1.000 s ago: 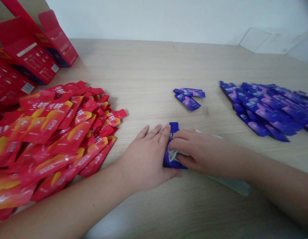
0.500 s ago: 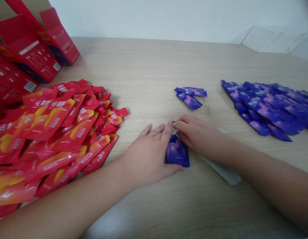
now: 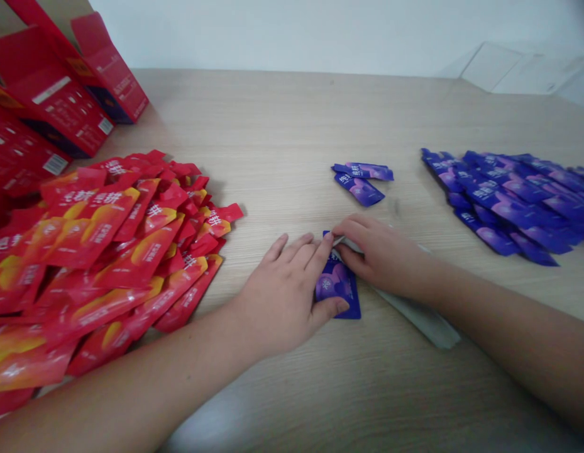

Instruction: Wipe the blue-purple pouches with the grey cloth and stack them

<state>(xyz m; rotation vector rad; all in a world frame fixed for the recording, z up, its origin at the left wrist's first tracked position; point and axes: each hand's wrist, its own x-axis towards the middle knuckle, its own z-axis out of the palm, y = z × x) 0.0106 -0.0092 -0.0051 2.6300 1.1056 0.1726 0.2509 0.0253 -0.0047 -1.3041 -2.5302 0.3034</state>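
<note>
A purple sachet (image 3: 339, 283) lies flat on the table between my two hands. My left hand (image 3: 292, 289) rests palm down over its left side, fingers stretched out and the thumb lying on the sachet's lower part. At the sachet's top end, my right hand (image 3: 374, 255) is closed in a pinch on a pale, thin wipe (image 3: 421, 318). One tip of this wipe pokes out between the fingers, and its long tail runs under my right wrist onto the table. Whether it is cloth or paper, I cannot tell.
Left of me spreads a heap of red sachets (image 3: 107, 251), with open red boxes (image 3: 60, 100) behind it. A few purple sachets (image 3: 360, 182) lie beyond my hands. To the right is a larger pile of purple sachets (image 3: 513, 201). The table (image 3: 273, 119) meets a white wall.
My left thumb has moved up from the table at the sachet's bottom edge onto its face. My right fingers have shifted slightly at the top end, with the wipe's tip now straighter.
</note>
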